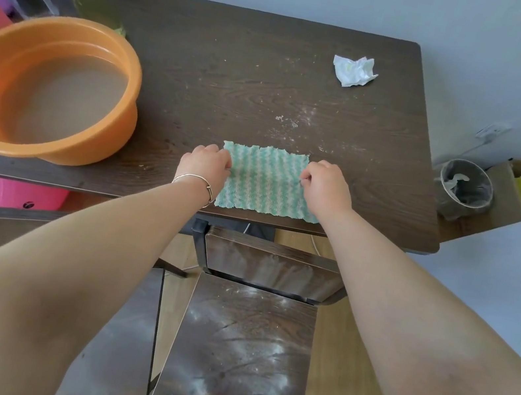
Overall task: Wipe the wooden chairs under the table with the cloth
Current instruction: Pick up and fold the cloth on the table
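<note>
Dusty table [276, 61], near edge: cloth [265, 181] lies flat on it. Looks thin, limp, light, prob. damp, so it'll sag. Left hand [203, 166] & right hand [323, 187] pinch its side edges, each grip closed on it. Below, dusty chair [242, 351]; basin [48, 90] to the left.
</note>
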Available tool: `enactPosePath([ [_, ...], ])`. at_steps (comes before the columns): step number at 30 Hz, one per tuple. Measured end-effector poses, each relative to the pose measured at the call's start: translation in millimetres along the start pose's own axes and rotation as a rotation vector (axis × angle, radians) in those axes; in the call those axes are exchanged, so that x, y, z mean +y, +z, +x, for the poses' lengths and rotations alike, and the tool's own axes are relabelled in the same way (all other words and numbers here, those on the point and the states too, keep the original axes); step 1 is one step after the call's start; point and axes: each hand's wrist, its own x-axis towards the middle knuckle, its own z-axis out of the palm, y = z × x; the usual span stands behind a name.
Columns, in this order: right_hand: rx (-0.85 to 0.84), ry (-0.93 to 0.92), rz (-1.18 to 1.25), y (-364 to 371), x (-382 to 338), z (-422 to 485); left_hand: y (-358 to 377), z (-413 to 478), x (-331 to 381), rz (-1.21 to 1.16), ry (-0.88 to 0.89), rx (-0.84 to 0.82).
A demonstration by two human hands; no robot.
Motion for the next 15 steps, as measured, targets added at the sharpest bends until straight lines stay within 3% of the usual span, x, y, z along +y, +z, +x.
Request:
enactPosePath([
  [15, 0.165, 0.088, 0.019, -51.7, -35.3, -109.0, -68.5, -88.5, -10.0, -0.102, 0.134, 0.039],
])
